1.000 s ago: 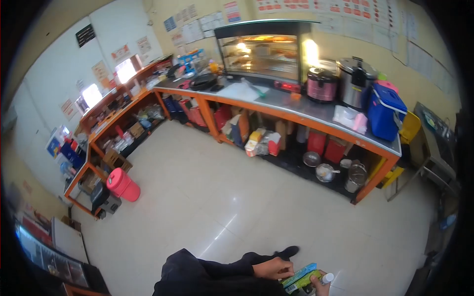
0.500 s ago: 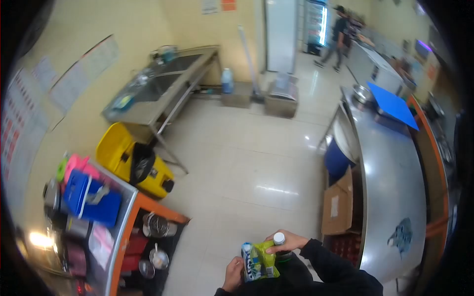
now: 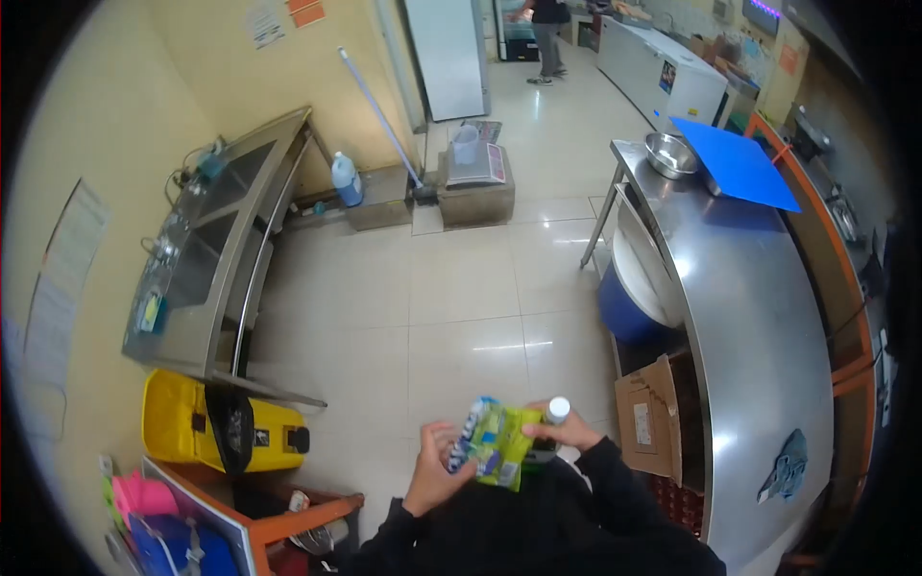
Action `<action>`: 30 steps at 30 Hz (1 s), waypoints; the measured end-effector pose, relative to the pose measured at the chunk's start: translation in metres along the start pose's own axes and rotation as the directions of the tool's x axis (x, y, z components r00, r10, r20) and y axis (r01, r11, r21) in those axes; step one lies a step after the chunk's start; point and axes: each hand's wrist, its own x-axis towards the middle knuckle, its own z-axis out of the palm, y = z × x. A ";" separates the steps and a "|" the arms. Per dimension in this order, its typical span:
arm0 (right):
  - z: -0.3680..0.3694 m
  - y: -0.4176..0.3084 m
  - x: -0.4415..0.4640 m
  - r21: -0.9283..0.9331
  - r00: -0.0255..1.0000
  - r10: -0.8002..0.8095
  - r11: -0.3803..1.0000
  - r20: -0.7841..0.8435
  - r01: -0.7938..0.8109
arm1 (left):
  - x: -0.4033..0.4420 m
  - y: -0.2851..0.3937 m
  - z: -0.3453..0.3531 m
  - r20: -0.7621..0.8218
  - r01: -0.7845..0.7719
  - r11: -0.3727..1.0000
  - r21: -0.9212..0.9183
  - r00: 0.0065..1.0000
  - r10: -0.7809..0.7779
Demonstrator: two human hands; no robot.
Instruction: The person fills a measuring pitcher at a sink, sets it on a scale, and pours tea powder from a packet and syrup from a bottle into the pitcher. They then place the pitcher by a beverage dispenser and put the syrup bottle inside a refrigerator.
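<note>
My right hand [image 3: 570,433] grips a white-capped bottle [image 3: 557,411] together with the right edge of a green and blue plastic packet [image 3: 497,444]. Most of the bottle is hidden by the hand and the packet. My left hand [image 3: 440,468] is at the packet's left side, its fingers parted and curved, the thumb at the packet's lower left edge. Whether that thumb presses on the packet, I cannot tell. Both hands are in front of my dark clothing, over the tiled floor.
On the right, a steel table [image 3: 740,355] bears a metal bowl [image 3: 670,156], a blue board [image 3: 735,165] and a cloth [image 3: 788,468]. Below are a blue drum [image 3: 629,305] and a cardboard box [image 3: 645,422]. Left stand a sink [image 3: 197,264] and yellow bin [image 3: 173,422]. A person [image 3: 546,38] stands far back.
My view has swung left and ahead, bringing the steel table closer. My left hand's fingers have spread and its thumb has come over the packet's edge. The right hand keeps its hold.
</note>
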 end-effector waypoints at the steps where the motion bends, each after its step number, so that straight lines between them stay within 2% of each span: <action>1: -0.015 -0.010 0.023 0.001 1.000 -0.010 1.000 -0.003 0.010 | 0.032 0.019 -0.003 -0.007 -0.076 0.990 0.120 0.997 0.078; 4: -0.042 -0.061 0.079 0.082 0.985 -0.146 0.985 -0.087 0.153 | 0.105 0.067 -0.005 -0.037 -0.298 0.866 0.401 0.940 0.340; 7: -0.063 -0.098 0.124 0.135 0.959 -0.193 0.965 -0.206 0.223 | 0.171 0.107 0.011 -0.076 -0.483 0.690 0.539 0.788 0.611; 10: -0.096 -0.125 0.170 0.104 0.909 -0.248 0.949 -0.336 0.298 | 0.236 0.124 0.018 -0.220 -0.487 0.866 0.112 0.838 0.500; 11: -0.105 -0.133 0.182 0.100 0.893 -0.259 0.944 -0.368 0.315 | 0.256 0.126 0.016 -0.254 -0.437 0.893 -0.106 0.880 0.401; 15: -0.140 -0.156 0.227 0.069 0.877 -0.258 0.948 -0.405 0.311 | 0.350 0.120 0.006 -0.244 -0.536 0.835 -0.124 0.832 0.498; 19: -0.173 -0.181 0.286 0.047 0.850 -0.223 0.959 -0.477 0.278 | 0.447 0.126 0.003 -0.269 -0.568 0.802 -0.186 0.814 0.515; 22: -0.194 -0.193 0.323 0.061 0.817 -0.167 0.969 -0.552 0.240 | 0.518 0.137 0.011 -0.264 -0.473 0.788 -0.394 0.879 0.396; 23: -0.201 -0.198 0.334 0.061 0.795 -0.174 0.965 -0.581 0.256 | 0.540 0.145 0.019 -0.256 -0.433 0.740 -0.515 0.901 0.349; 26: -0.224 -0.206 0.363 0.038 0.686 -0.179 0.957 -0.706 0.288 | 0.594 0.175 0.039 -0.162 -0.339 0.837 -0.429 0.941 0.298; 29: -0.240 -0.199 0.376 -0.044 0.552 -0.207 0.955 -0.808 0.293 | 0.640 0.185 0.051 -0.090 -0.243 0.852 -0.463 0.970 0.227; 30: -0.251 -0.201 0.383 -0.095 0.514 -0.240 0.952 -0.824 0.292 | 0.655 0.187 0.053 -0.101 -0.273 0.846 -0.457 0.962 0.255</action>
